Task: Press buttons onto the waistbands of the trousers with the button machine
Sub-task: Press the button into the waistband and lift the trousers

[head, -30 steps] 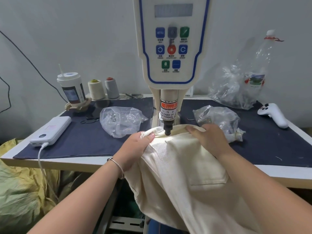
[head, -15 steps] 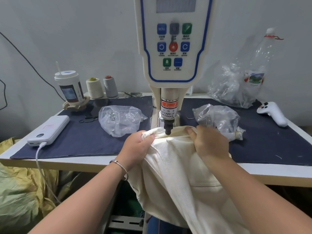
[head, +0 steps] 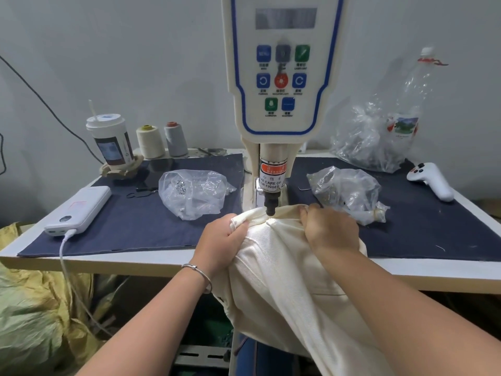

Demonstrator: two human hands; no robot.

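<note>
Cream trousers [head: 282, 270] hang over the table's front edge, their waistband lying under the black press head [head: 271, 206] of the button machine [head: 282, 77]. My left hand [head: 221, 240] grips a bunched fold of the waistband just left of the press head. On the right side of the head, my right hand [head: 330, 229] holds the waistband with its fingers curled over the cloth. The die beneath the fabric is hidden.
On the dark blue mat [head: 130, 221] lie a plastic bag of buttons [head: 192, 192], a power bank [head: 78, 210] with its cable, a cup [head: 111, 142] and two thread cones [head: 162, 141]. Right of the machine are more plastic bags [head: 349, 191], an empty bottle [head: 409, 109] and a white controller [head: 431, 180].
My right hand has curled from lying flat on the cloth to gripping the waistband closer to the press head. The left hand keeps its grip.
</note>
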